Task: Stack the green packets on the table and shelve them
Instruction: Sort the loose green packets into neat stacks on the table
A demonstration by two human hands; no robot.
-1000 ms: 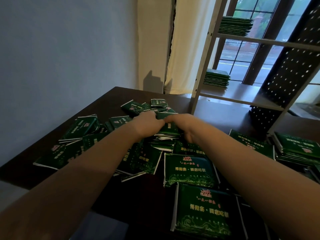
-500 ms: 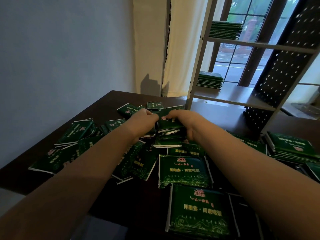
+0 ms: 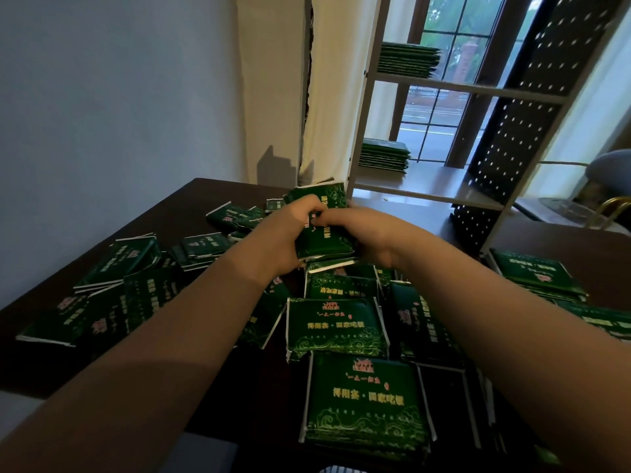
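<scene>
Many green packets with gold print lie scattered over the dark table. My left hand and my right hand both grip a small stack of green packets from its two sides, held tilted a little above the pile. Directly below it lie more packets, among them one facing me and a larger-looking one nearer me. Loose packets spread to the left. A neat stack sits at the right.
A white-framed shelf unit with a black perforated side panel stands at the table's far right. One packet stack rests on its lower shelf and another on the upper. Behind are a curtain and a window.
Both hands have lifted the gathered stack off the pile and tipped its top face toward me. The view has shifted slightly as my head moved.
</scene>
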